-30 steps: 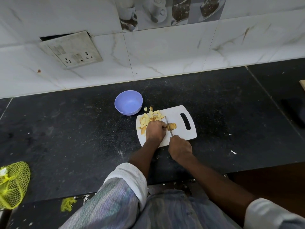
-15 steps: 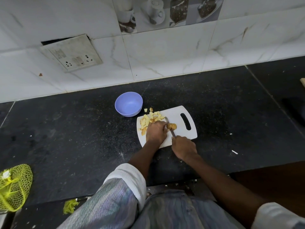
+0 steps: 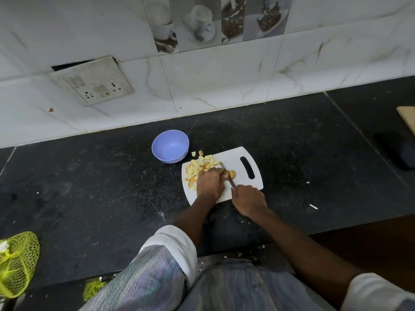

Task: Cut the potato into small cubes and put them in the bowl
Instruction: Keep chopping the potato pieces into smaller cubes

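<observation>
One potato chunk point(image 3: 231, 174) remains uncut on the white cutting board point(image 3: 233, 156), pinned by the left hand's point(image 3: 210, 182) curled fingers. Since a second ago the right hand point(image 3: 248, 199), wrapped around the knife point(image 3: 226, 173) handle, has drawn back slightly toward the body, so slicing continues. Cut cubes point(image 3: 198, 168) lie heaped beside the empty purple bowl point(image 3: 170, 145), not yet transferred.

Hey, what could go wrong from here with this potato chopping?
The left hand holds the potato piece right beside the knife, so its fingers could get nicked. A few potato cubes lie at the cutting board edge near the bowl and may spill onto the counter.
</observation>
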